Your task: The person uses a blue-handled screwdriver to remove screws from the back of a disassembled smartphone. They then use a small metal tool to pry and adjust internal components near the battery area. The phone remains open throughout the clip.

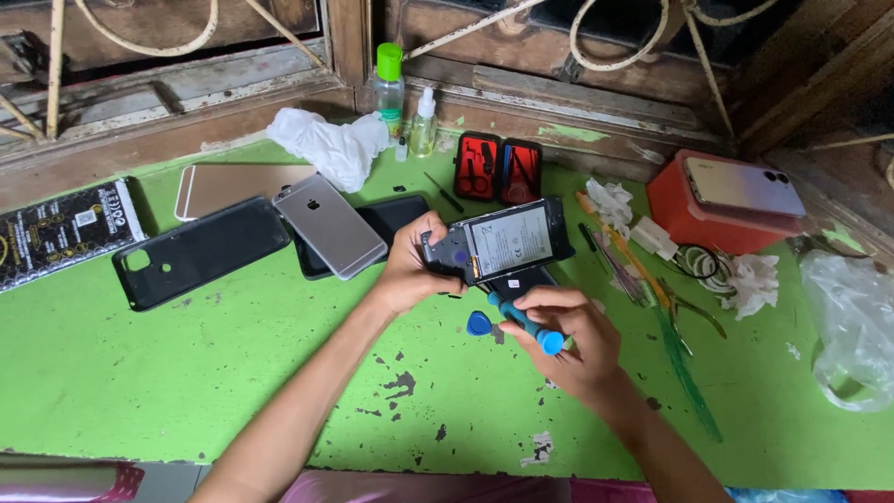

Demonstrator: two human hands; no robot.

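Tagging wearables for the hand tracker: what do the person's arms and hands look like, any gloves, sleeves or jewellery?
Both hands are bare: no gloves on the left hand or the right hand. Both forearms are uncovered right to the bottom edge of the frame, with no sleeve in view. No watch, ring, bracelet or other marking shows on either wrist or on the visible fingers.

screwdriver (523, 323): tip hidden behind phone (507, 242) | plastic bag (852, 321): cut by right tabletop edge | battery print: too small
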